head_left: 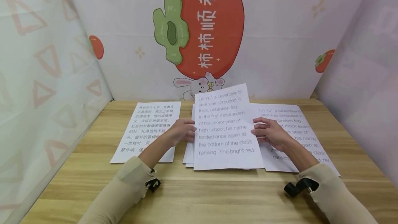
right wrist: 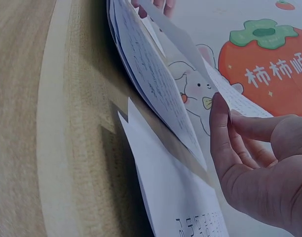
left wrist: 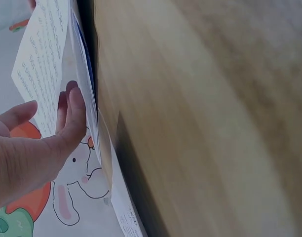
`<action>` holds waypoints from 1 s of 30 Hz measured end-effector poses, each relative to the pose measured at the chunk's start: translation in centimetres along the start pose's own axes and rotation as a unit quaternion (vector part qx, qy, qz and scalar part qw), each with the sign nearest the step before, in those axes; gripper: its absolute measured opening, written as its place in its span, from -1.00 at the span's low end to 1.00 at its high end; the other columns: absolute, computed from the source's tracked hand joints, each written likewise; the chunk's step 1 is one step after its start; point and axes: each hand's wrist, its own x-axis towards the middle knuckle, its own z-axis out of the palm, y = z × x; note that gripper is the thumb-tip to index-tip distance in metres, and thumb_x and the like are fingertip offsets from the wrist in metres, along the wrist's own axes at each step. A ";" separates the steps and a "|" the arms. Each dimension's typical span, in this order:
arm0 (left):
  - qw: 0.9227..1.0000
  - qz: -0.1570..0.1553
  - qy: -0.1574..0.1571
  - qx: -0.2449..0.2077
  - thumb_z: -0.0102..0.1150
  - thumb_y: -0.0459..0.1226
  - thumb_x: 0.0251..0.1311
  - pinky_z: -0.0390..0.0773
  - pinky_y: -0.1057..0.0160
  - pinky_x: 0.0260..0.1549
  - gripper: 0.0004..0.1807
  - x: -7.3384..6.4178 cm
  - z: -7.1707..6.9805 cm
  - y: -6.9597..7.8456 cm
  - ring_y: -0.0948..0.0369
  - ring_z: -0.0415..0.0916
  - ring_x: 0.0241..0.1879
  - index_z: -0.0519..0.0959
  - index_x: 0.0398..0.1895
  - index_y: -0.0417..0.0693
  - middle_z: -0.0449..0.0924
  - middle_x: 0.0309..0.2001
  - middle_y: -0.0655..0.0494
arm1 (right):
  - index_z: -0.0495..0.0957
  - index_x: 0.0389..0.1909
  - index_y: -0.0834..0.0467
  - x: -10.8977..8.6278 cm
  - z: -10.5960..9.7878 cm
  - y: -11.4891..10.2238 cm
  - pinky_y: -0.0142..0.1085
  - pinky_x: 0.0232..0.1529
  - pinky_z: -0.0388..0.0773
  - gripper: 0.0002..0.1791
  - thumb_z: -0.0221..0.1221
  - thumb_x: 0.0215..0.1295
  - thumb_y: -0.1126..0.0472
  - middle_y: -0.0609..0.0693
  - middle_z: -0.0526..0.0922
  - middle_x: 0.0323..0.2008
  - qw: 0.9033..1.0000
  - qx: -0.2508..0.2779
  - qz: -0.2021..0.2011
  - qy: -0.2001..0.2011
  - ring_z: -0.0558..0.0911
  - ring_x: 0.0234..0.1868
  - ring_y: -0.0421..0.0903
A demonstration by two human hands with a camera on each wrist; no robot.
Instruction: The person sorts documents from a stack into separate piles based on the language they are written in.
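A white sheet of paper (head_left: 227,130) with printed English text is raised over the middle pile, tilted slightly, with its top edge slanting. My right hand (head_left: 272,133) pinches its right edge; the right wrist view shows the thumb and index finger (right wrist: 220,106) meeting on the paper. At the left edge is my left hand (head_left: 180,132), its fingers (left wrist: 74,106) right by the paper and the thumb standing apart from them. Beneath the raised sheet, the middle paper pile (head_left: 189,156) is mostly hidden.
On the left of the wooden table (head_left: 205,196) lies a sheet with Chinese text (head_left: 149,120), partly covered by my left arm. English-text sheets (head_left: 292,123) lie on the right, under my right forearm. A printed backdrop (head_left: 270,44) stands behind the table.
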 end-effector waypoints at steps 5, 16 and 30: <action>1.000 0.014 0.001 -0.016 0.13 -0.57 0.33 0.78 0.15 -0.15 -0.42 0.0 0.0 -0.2 0.09 0.68 -0.26 0.34 0.42 -0.40 0.66 -0.05 -0.21 | 0.26 0.36 0.34 -0.1 0.1 0.0 -0.32 -0.21 0.74 -0.47 0.18 0.46 0.42 -0.07 0.57 -0.22 1.000 -0.005 0.003 0.004 0.68 -0.24 -0.20; 0.999 0.023 0.025 -0.020 0.19 -0.60 0.26 0.78 0.23 -0.40 -0.69 -0.1 0.4 0.1 0.12 0.66 -0.45 0.51 0.06 -0.43 0.64 -0.24 -0.13 | 0.33 0.33 0.39 -0.1 0.5 -0.2 -0.25 -0.22 0.77 -0.47 0.24 0.41 0.39 0.00 0.60 -0.21 0.998 -0.066 -0.005 0.020 0.69 -0.24 -0.14; 1.000 0.023 0.010 -0.009 0.18 -0.55 0.25 0.80 0.22 -0.39 -0.70 0.1 1.1 0.7 0.11 0.69 -0.45 0.51 0.05 -0.37 0.66 -0.26 -0.12 | 0.32 0.39 0.37 -0.6 0.3 -0.6 -0.20 -0.21 0.79 -0.45 0.20 0.45 0.36 0.10 0.61 -0.10 0.995 -0.092 -0.004 0.036 0.69 -0.19 -0.11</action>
